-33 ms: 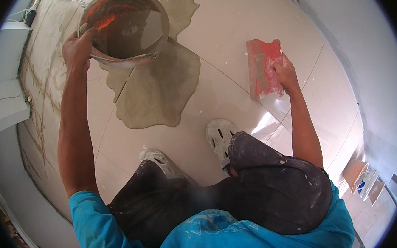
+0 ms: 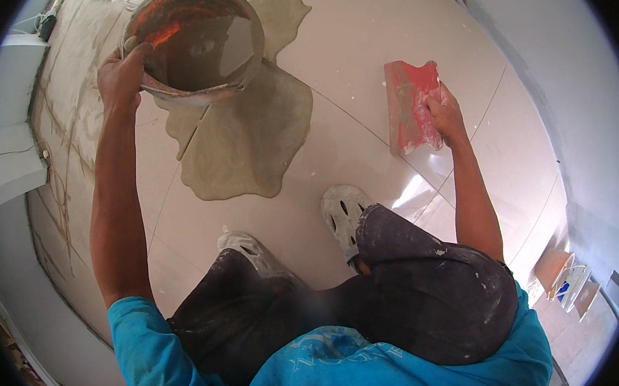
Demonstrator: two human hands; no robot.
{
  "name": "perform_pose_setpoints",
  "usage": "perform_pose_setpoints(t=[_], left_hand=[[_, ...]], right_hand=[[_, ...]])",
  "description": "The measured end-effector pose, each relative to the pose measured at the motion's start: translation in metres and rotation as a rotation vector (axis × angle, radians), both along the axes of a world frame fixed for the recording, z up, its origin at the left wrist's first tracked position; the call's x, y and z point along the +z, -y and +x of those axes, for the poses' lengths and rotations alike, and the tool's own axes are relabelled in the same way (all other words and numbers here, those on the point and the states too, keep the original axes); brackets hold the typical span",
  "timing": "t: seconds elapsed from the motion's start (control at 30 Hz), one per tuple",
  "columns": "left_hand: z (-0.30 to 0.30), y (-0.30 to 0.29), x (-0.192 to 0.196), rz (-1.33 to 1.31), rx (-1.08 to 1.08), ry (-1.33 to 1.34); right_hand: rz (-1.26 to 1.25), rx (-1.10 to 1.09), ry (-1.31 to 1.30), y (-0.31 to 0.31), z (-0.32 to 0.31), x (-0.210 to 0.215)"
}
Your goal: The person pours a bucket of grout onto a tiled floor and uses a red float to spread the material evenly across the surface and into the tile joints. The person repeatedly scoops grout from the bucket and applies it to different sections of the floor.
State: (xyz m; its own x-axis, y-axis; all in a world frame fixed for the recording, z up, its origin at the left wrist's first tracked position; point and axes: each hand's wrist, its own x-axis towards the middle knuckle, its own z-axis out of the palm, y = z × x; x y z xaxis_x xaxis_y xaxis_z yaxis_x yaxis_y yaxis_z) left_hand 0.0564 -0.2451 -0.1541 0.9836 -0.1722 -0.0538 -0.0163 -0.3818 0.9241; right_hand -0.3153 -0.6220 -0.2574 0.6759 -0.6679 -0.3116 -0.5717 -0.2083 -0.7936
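My left hand [image 2: 120,77] grips the left side of a bucket's rim [image 2: 206,96], thumb over the edge. The bucket is tilted with its mouth toward me; bright orange shows through the residue on its inner wall, and wet grey slurry [image 2: 199,50] lies inside. Beneath and in front of it, a smooth grey-green puddle of slurry [image 2: 248,140] spreads over the floor tiles. Off to the right, my right hand [image 2: 448,117] is closed on the edge of a red plastic spreader [image 2: 411,103] smeared with grey residue. The spreader is apart from the puddle.
Large pale tiles [image 2: 349,140] with thin dark joints cover the floor. A white wall [image 2: 551,54] runs along the right, with some boards or boxes [image 2: 570,282] at its lower end. My pale, smeared shoes [image 2: 343,216] stand near the puddle. Grey streaks mark the tiles at far left.
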Motion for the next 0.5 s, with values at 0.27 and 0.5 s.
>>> perform_pose_setpoints(t=[0.27,0.5], left_hand=[[0.001,0.005,0.000,0.001,0.007,0.021],[0.006,-0.025,-0.004,-0.163,0.051,-0.087]], right_hand=[[-0.075,-0.002,-0.001,0.004,0.003,-0.004],[0.089,-0.031,0.067,0.011,0.008,-0.012]])
